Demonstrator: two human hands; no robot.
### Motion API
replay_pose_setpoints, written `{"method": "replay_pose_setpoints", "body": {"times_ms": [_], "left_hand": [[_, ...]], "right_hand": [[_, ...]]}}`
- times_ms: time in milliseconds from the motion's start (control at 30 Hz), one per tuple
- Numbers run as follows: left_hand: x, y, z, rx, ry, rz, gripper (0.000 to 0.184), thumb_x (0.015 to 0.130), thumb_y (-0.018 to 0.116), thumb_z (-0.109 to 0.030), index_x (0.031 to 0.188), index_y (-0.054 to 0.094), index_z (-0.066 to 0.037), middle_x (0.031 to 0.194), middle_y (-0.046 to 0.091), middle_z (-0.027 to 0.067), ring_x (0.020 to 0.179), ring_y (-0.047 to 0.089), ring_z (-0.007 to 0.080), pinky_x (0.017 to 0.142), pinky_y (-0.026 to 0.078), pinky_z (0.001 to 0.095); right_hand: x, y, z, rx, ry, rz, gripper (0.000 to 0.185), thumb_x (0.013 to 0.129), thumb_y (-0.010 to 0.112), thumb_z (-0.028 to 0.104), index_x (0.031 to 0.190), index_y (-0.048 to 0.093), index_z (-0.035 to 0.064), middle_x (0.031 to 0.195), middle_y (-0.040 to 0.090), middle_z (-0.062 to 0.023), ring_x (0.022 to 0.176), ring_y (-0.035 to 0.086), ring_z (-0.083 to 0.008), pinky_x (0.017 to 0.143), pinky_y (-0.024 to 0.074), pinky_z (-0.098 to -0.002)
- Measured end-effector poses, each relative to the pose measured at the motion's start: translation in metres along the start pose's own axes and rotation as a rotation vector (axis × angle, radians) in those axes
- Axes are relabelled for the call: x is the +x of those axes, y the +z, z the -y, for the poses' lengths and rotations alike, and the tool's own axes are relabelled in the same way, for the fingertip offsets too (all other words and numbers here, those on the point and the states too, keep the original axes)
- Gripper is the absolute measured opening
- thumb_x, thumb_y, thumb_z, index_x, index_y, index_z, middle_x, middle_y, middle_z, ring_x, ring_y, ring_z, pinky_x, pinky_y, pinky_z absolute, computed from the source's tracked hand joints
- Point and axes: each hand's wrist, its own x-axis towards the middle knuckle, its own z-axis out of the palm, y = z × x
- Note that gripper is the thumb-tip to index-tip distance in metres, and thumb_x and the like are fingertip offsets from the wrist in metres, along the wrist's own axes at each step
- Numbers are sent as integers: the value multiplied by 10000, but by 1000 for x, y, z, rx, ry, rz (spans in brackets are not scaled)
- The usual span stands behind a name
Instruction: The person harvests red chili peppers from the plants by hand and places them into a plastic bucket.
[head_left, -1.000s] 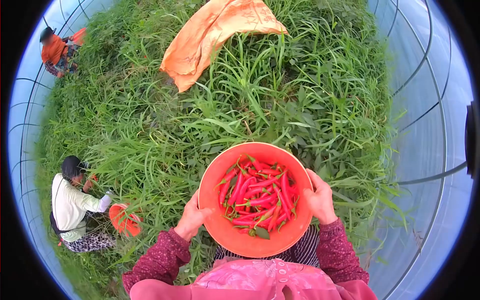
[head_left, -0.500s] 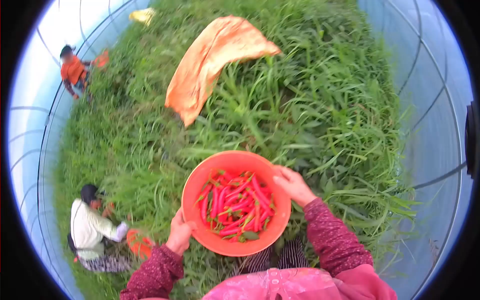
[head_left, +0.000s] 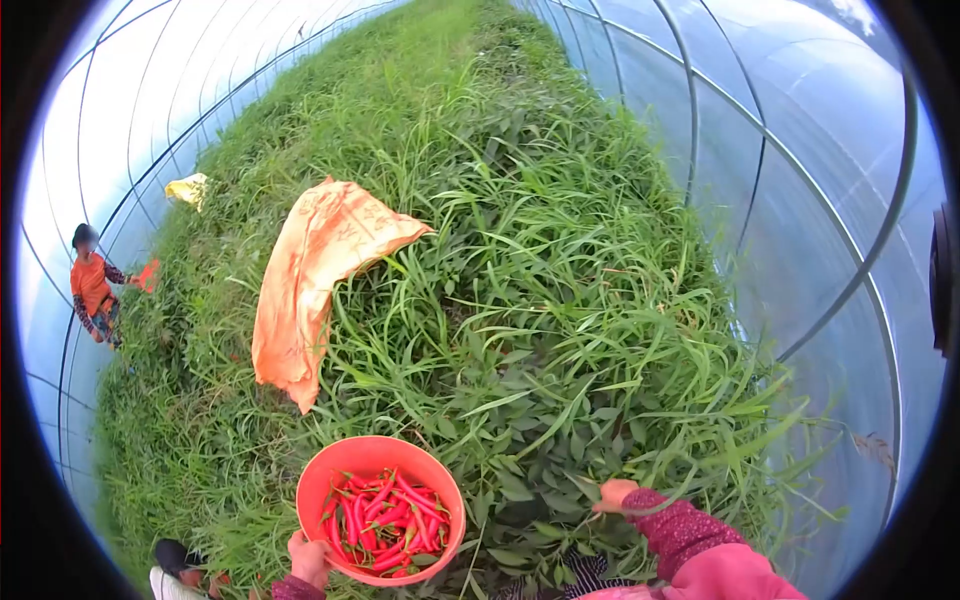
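Observation:
My left hand grips the left rim of a red-orange bowl. Inside the bowl lie many red chili peppers, some with green stems. Off to the right of the bowl, my right hand is among green leaves at the plants' edge. Its fingers are drawn together; what they hold, if anything, cannot be made out.
An orange sack lies across the tall grass ahead. A yellow sack lies farther off at the left. A person in orange stands by the left wall; another person is partly visible bottom left. A curved plastic wall with pipes rises right.
My right hand has let go of the bowl and moved right and down to the leaves. The bowl, in my left hand, is lower and farther left. The view has tilted up.

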Motion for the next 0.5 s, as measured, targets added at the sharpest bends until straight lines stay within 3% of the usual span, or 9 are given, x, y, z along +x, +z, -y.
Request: {"method": "replay_pose_setpoints", "body": {"times_ms": [33,133,233,267,300,333,367,467,500], "left_hand": [[-2,7,-13,86,19,7,408,627,418,177,1004,512,54,848,622,143,652,626,287,580,547,456],[38,12,-25,45,-8,125,347,670,451,115,1001,536,50,888,635,149,710,644,261,523,542,432],[47,36,-47,-57,31,202,239,728,492,-1,946,588,14,902,640,102,732,635,250,599,550,468],[56,34,-52,8,6,179,212,707,488,-12,893,588,1,860,626,93,731,630,253,606,551,466],[73,41,-51,-54,-52,159,206,683,473,-11,863,572,-16,827,611,84,717,630,266,606,550,474],[115,33,-44,-99,-63,256,236,663,452,6,877,546,-24,846,604,96,726,629,280,603,547,477],[118,51,-51,-80,-71,199,240,677,450,0,898,541,-23,866,603,102,726,627,281,601,545,470],[104,115,-94,-68,-4,109,205,733,467,-38,927,534,-19,909,596,113,764,617,272,634,538,440],[110,129,-99,-64,-14,108,205,733,467,-38,927,534,-19,909,596,113,764,617,272,634,538,440]], "right_hand": [[-4,15,-3,-2,1,14,478,773,585,438,1034,662,44,1038,658,-160,949,634,-330,822,501,-453],[-15,46,-16,-24,22,49,422,766,588,400,1019,672,73,1019,669,-140,937,639,-327,808,509,-446],[-36,82,-23,-46,76,27,283,748,573,282,950,691,122,931,682,-112,923,629,-331,796,507,-462],[-28,111,-36,-138,6,-22,294,767,606,348,894,684,95,850,673,-144,908,624,-338,787,519,-438],[-38,113,-34,-57,40,-29,299,777,597,319,967,656,96,894,666,-147,987,588,-345,825,513,-425],[-33,113,-29,-40,74,28,386,787,592,306,1116,608,104,1053,647,-144,1144,515,-346,896,484,-459],[-33,112,-27,-24,104,96,491,795,589,298,1252,533,126,1187,604,-123,1281,405,-331,977,416,-511],[-30,129,-30,-14,77,47,488,818,521,194,1304,498,154,1126,639,-101,1235,441,-319,961,358,-578],[-38,122,-26,-39,64,54,531,819,519,197,1345,458,161,1140,632,-97,1194,483,-308,940,374,-550]]}}
